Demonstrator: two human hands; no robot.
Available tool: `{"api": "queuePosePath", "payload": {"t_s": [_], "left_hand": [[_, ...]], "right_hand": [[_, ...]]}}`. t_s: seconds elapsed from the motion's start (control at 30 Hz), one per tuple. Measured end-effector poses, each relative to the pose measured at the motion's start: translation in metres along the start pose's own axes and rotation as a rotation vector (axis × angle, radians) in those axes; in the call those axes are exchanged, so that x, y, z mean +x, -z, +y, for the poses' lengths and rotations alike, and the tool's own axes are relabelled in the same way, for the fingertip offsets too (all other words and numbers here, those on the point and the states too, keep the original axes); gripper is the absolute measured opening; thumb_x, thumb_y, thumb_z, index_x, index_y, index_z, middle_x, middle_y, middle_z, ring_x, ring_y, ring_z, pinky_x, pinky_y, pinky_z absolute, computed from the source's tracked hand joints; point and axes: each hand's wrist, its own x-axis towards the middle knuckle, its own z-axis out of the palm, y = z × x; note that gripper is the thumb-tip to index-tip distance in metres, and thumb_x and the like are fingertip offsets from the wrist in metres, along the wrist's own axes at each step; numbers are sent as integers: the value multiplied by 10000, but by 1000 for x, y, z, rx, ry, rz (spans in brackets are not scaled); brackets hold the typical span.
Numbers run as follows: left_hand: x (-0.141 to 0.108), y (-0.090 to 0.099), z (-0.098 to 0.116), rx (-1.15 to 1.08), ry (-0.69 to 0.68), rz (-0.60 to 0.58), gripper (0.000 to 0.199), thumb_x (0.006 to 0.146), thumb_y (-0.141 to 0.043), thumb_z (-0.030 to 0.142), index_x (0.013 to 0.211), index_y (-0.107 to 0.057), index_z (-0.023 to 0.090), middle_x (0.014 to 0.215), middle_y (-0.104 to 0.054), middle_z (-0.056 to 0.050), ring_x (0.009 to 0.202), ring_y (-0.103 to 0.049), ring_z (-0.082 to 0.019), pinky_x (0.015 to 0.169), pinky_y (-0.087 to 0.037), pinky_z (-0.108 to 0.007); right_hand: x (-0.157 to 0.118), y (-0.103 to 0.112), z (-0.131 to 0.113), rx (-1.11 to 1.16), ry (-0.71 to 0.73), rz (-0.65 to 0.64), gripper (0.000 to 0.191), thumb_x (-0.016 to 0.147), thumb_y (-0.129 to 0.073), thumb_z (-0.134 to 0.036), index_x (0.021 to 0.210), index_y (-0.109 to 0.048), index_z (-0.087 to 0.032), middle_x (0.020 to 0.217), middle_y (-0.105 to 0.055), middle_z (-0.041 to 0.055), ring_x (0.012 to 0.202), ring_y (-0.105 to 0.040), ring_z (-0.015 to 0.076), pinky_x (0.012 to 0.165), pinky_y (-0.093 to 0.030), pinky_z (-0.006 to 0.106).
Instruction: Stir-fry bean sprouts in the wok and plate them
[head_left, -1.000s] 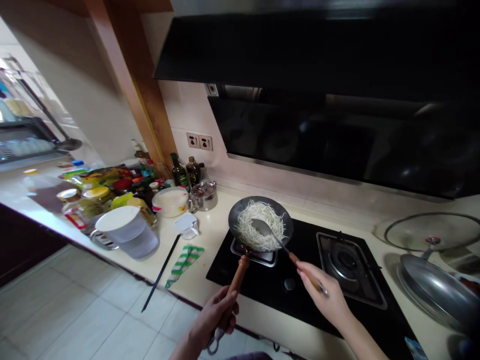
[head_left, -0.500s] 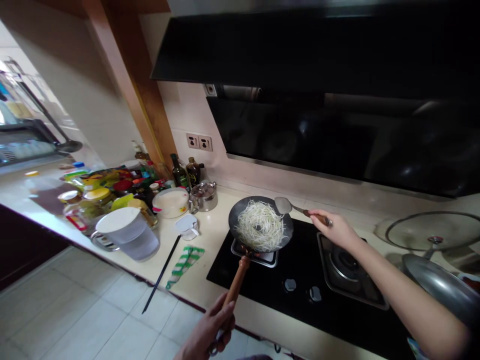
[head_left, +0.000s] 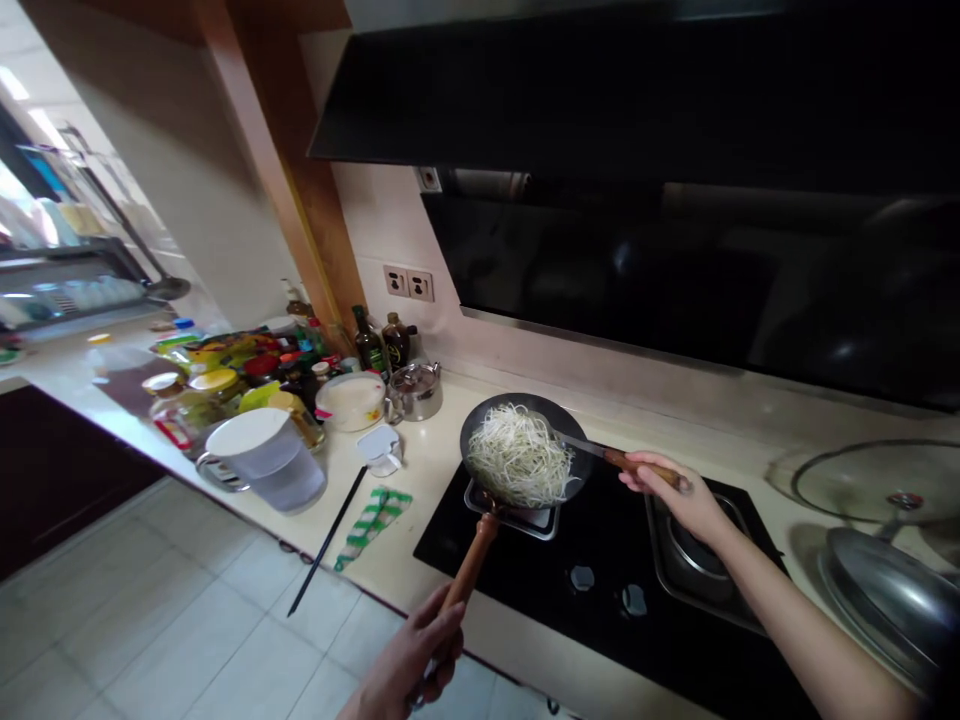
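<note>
A dark wok sits over the left burner, full of thin pale shreds that look like bean sprouts or cut vegetable. My left hand is closed around the wok's wooden handle at the front. From the right, my right hand grips the wooden handle of a spatula. The blade of the spatula is inside the wok, partly hidden among the shreds at their right rear side.
A black cooktop has a free right burner. To the left stand a water pitcher, a steel pot, jars and bottles. A green-striped cloth and a black stick lie near the edge. Lids rest at right.
The spatula has gone down from above the wok's rim into the shreds, its blade now partly covered. The heap's middle hollow has been filled in. My left hand keeps its hold.
</note>
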Motion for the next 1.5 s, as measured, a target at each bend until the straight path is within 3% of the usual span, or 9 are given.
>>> {"api": "queuePosePath", "payload": {"t_s": [0.27,0.4,0.57,0.8,0.9,1.13,1.3,1.43,1.5], "left_hand": [[1,5,-1,31,-2,-29,812,699,-681,576,1345,-335,226,552,-509,71,363,-380,-50,318,-153,-143],[-1,2,3,41,-5,-46,803,673,-687,599,1305,-371,216,545,-487,82,382,-378,-49,329,-157,-138],[-4,-1,7,37,-15,-64,817,630,-709,613,1264,-403,199,537,-487,83,382,-377,-51,325,-153,-143],[-3,1,5,18,-23,-60,823,626,-718,608,1277,-396,221,552,-509,75,382,-400,-53,330,-152,-141],[-2,2,5,36,-30,-83,795,626,-715,612,1248,-416,218,563,-522,67,382,-399,-53,329,-156,-145],[-3,1,3,38,-32,-69,795,601,-715,637,1217,-431,223,555,-497,80,378,-382,-45,334,-147,-146],[-3,2,3,66,-46,-82,774,625,-698,636,1209,-422,209,562,-489,81,385,-376,-43,331,-139,-146],[-5,1,4,60,-27,-46,788,628,-700,631,1244,-416,229,560,-489,83,396,-388,-42,343,-145,-132],[-5,0,4,50,-23,-45,786,621,-709,628,1238,-430,231,556,-485,83,395,-390,-41,347,-142,-129]], "right_hand": [[-70,-18,-48,-630,382,-228,260,906,-513,-261,1125,-651,-248,1049,-705,66,915,-684,187,816,-563,295],[-86,-15,-82,-766,429,-353,333,921,-473,-200,1232,-582,-249,1116,-668,77,935,-666,169,800,-554,280],[-92,-15,-114,-834,419,-393,309,915,-494,-187,1203,-585,-250,1032,-689,60,886,-672,158,751,-549,248],[-83,-50,-80,-779,427,-323,254,935,-451,-203,1145,-595,-203,1009,-690,77,851,-671,148,769,-542,256],[-83,-62,-62,-809,441,-368,279,932,-444,-186,1173,-583,-204,1040,-677,90,860,-670,153,769,-544,260],[-72,-70,-39,-771,508,-176,254,933,-442,-191,1140,-590,-193,1035,-670,96,877,-672,164,782,-549,272],[-65,-85,-30,-731,530,-219,270,932,-446,-180,1164,-581,-210,1040,-666,86,859,-670,153,774,-552,265],[-56,-96,-6,-704,542,-92,250,928,-443,-189,1130,-591,-194,1014,-682,97,895,-678,180,807,-561,303],[-66,-96,0,-744,556,-120,270,925,-431,-175,1149,-583,-188,1011,-678,105,874,-682,182,779,-571,304]]}}
